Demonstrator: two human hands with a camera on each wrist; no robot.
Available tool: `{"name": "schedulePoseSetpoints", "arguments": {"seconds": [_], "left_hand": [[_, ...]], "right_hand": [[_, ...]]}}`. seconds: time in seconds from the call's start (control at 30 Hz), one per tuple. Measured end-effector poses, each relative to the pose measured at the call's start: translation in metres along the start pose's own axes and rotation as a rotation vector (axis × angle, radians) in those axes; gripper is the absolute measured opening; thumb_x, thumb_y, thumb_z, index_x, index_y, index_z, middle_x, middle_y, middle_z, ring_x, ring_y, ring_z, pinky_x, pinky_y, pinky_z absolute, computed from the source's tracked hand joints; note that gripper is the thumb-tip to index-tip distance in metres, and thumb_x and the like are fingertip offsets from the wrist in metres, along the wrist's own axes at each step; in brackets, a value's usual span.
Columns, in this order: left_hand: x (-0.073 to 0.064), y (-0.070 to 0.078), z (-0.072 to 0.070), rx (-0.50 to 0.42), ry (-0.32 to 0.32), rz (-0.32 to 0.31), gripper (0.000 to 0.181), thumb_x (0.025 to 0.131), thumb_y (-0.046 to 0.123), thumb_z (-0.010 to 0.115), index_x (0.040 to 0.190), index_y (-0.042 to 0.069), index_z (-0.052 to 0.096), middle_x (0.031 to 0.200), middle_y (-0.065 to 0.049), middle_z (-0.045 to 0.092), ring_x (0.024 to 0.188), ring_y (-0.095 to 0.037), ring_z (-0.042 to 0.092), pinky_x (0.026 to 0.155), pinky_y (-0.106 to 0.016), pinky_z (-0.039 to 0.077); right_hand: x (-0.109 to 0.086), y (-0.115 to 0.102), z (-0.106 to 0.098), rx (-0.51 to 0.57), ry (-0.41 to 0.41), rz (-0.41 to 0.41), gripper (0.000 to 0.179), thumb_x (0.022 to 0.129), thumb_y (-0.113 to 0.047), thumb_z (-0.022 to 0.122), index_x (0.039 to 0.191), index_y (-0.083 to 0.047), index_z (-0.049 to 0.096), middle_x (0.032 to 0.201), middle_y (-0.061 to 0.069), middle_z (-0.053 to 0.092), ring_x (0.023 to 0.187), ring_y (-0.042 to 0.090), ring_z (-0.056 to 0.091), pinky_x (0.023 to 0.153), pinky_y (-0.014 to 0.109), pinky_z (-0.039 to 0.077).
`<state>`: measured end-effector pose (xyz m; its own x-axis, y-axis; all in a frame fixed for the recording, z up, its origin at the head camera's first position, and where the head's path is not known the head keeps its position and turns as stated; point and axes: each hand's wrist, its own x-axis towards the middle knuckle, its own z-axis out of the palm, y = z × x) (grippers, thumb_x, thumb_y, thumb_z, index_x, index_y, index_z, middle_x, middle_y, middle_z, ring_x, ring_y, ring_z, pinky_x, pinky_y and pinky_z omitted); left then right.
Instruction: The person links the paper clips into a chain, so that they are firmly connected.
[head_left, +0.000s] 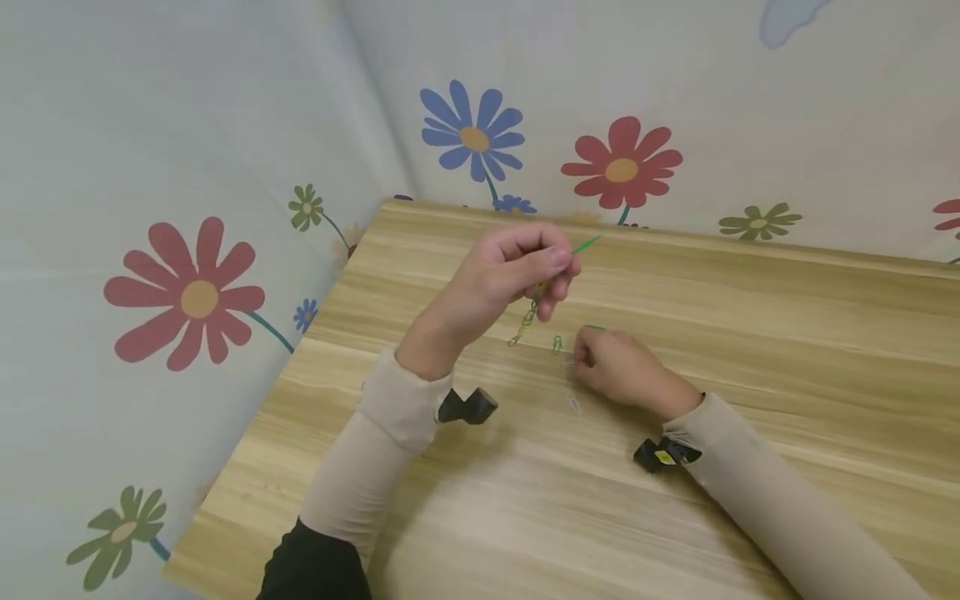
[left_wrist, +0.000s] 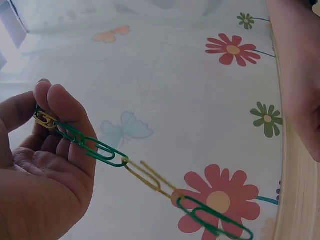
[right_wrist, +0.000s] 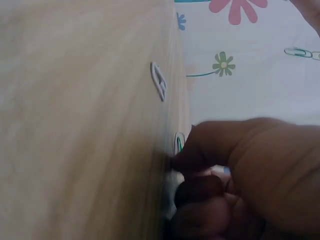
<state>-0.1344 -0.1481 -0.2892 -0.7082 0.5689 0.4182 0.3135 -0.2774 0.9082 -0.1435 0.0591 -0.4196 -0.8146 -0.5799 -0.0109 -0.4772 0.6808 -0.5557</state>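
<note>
Left hand, raised above the desk, thumb and fingers pinching a paper-clip chain, green and yellow links, hanging from the grip; green paper clip, on the desk between the hands; white paper clip, on the desk, closer to the wearer; right hand, low at the desk, fingers bent, grip on anything indeterminable.

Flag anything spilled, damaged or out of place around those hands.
Nothing stands out: the left hand holds a paper-clip chain whose visible links look joined, and a white paper clip simply lies on the wood-grain tabletop.
</note>
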Motion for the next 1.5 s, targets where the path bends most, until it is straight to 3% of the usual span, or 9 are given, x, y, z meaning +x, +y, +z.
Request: {"name": "schedulePoseSetpoints", "arguments": {"seconds": [0.17, 0.33, 0.43, 0.63, 0.83, 0.97, 1.1, 1.33, 1.5], "left_hand": [[-0.003, -0.003, -0.002, 0.032, -0.005, 0.015, 0.016, 0.099, 0.003, 0.050, 0.092, -0.009, 0.059, 0.068, -0.010, 0.049, 0.054, -0.018, 0.043, 0.048, -0.028, 0.040], [-0.006, -0.006, -0.003, 0.086, 0.028, -0.019, 0.015, 0.098, 0.004, 0.054, 0.096, -0.009, 0.062, 0.062, -0.004, 0.039, 0.048, -0.016, 0.029, 0.045, -0.027, 0.023], [-0.006, -0.006, -0.001, 0.170, 0.062, -0.030, 0.013, 0.097, 0.003, 0.058, 0.097, -0.008, 0.065, 0.068, -0.006, 0.045, 0.056, -0.018, 0.034, 0.051, -0.027, 0.028], [-0.006, -0.001, 0.007, 0.362, 0.130, -0.082, 0.011, 0.097, 0.008, 0.065, 0.097, -0.002, 0.071, 0.070, -0.008, 0.047, 0.061, -0.021, 0.038, 0.057, -0.029, 0.032], [-0.006, 0.000, 0.013, 0.409, 0.123, -0.155, 0.010, 0.097, 0.010, 0.067, 0.094, 0.002, 0.073, 0.065, -0.004, 0.043, 0.056, -0.019, 0.035, 0.054, -0.029, 0.030], [-0.006, -0.001, 0.016, 0.412, 0.093, -0.186, 0.010, 0.095, 0.009, 0.066, 0.087, 0.005, 0.071, 0.064, 0.000, 0.042, 0.054, -0.017, 0.033, 0.052, -0.029, 0.029], [-0.005, -0.002, 0.018, 0.411, 0.075, -0.187, 0.012, 0.094, 0.009, 0.065, 0.083, 0.007, 0.069, 0.064, 0.001, 0.040, 0.054, -0.017, 0.033, 0.052, -0.029, 0.028], [0.000, -0.004, 0.021, 0.392, 0.045, -0.161, 0.012, 0.095, 0.009, 0.065, 0.084, 0.003, 0.068, 0.067, 0.000, 0.044, 0.057, -0.017, 0.036, 0.055, -0.029, 0.030], [0.003, -0.006, 0.024, 0.360, 0.025, -0.148, 0.012, 0.096, 0.008, 0.064, 0.089, 0.000, 0.070, 0.069, -0.003, 0.047, 0.060, -0.017, 0.039, 0.058, -0.028, 0.033]], "right_hand": [[-0.003, -0.002, -0.008, 0.140, 0.006, -0.002, 0.007, 0.088, -0.008, 0.066, 0.087, -0.010, 0.060, 0.072, -0.001, 0.057, 0.061, 0.014, 0.051, 0.057, 0.031, 0.045], [-0.012, -0.015, -0.032, 0.336, 0.120, -0.039, 0.010, 0.087, -0.002, 0.061, 0.085, -0.011, 0.059, 0.072, 0.001, 0.057, 0.064, 0.017, 0.053, 0.055, 0.028, 0.044], [-0.022, -0.026, -0.051, 0.419, 0.197, -0.083, 0.009, 0.090, -0.002, 0.063, 0.089, -0.010, 0.061, 0.072, 0.004, 0.057, 0.064, 0.020, 0.053, 0.054, 0.028, 0.044], [-0.044, -0.042, -0.082, 0.475, 0.333, -0.072, 0.006, 0.095, -0.008, 0.066, 0.101, -0.008, 0.067, 0.077, 0.007, 0.061, 0.068, 0.021, 0.057, 0.056, 0.027, 0.047], [-0.054, -0.052, -0.094, 0.529, 0.508, -0.164, 0.010, 0.094, 0.001, 0.065, 0.101, -0.003, 0.070, 0.077, 0.009, 0.063, 0.066, 0.019, 0.058, 0.057, 0.025, 0.046], [-0.057, -0.057, -0.095, 0.498, 0.618, -0.257, 0.012, 0.091, 0.006, 0.064, 0.098, 0.000, 0.071, 0.087, 0.010, 0.065, 0.066, 0.016, 0.060, 0.060, 0.022, 0.050], [-0.058, -0.060, -0.094, 0.440, 0.674, -0.341, 0.015, 0.087, 0.012, 0.064, 0.096, 0.003, 0.071, 0.092, 0.011, 0.066, 0.068, 0.014, 0.061, 0.066, 0.020, 0.052], [-0.055, -0.061, -0.095, 0.161, 0.718, -0.446, 0.019, 0.084, 0.013, 0.062, 0.095, 0.001, 0.072, 0.092, 0.003, 0.067, 0.073, 0.007, 0.059, 0.070, 0.015, 0.049], [-0.054, -0.061, -0.091, 0.040, 0.739, -0.495, 0.019, 0.084, 0.012, 0.061, 0.097, 0.003, 0.070, 0.091, 0.006, 0.067, 0.073, 0.007, 0.060, 0.070, 0.014, 0.048]]}}
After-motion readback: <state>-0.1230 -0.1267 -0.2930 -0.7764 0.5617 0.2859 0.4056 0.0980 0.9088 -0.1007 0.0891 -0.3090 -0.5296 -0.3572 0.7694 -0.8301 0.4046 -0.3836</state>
